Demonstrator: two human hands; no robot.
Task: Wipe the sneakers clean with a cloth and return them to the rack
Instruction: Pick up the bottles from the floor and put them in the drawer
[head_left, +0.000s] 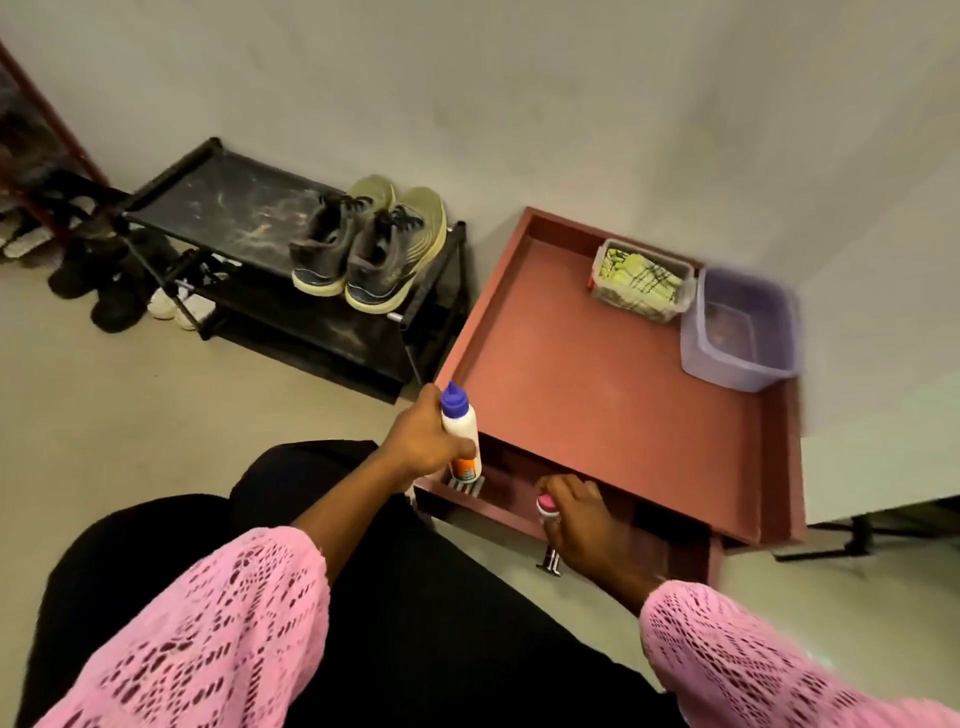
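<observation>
Grey wall behind. Left grip (422, 441) wrapped round white bottle (461, 436); right grip (576, 525) curled on pink-capped bottle (546, 506) in open drawer (675, 558). Sneakers (366, 244) sat on rack (218, 200), ahead-left, heels facing, nearer left grip. Cloth (639, 278) far right on red surface (597, 379).

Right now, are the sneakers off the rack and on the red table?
No, the sneakers sit on the top shelf of the black rack, beside the red table.

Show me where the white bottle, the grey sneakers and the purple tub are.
white bottle (460, 422), head view, on its white body
grey sneakers (370, 260), head view, on the right shoe's side
purple tub (698, 345), head view, on its front wall
</observation>
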